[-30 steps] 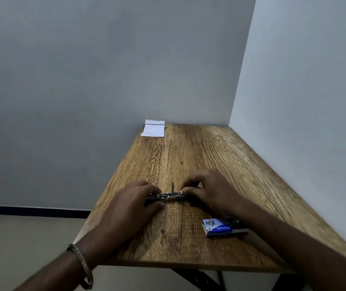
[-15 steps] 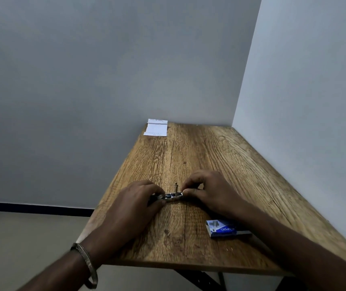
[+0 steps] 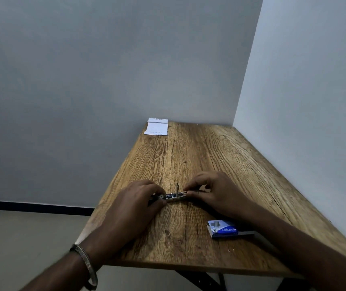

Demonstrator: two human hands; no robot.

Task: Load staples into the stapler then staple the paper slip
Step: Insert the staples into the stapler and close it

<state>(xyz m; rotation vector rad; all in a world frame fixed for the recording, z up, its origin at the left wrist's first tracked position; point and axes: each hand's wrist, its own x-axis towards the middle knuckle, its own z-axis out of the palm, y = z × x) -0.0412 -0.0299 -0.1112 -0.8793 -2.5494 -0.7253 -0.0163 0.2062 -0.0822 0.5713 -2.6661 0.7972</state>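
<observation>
Both forearms reach in from the near edge of the worktop (image 3: 189,154) and meet around its middle. The left hand (image 3: 132,203) lies palm down, knuckles up, its fingers (image 3: 157,189) curled over the left end of the stapler (image 3: 173,196), thumb tucked beneath on the near side. A metal bangle (image 3: 86,263) circles the left wrist, which hangs past the near edge. The right hand (image 3: 214,192) sits opposite, fingers bent, fingertips (image 3: 189,193) pinching the stapler's right end. The right forearm slants in from the near right corner, low over the wood.
</observation>
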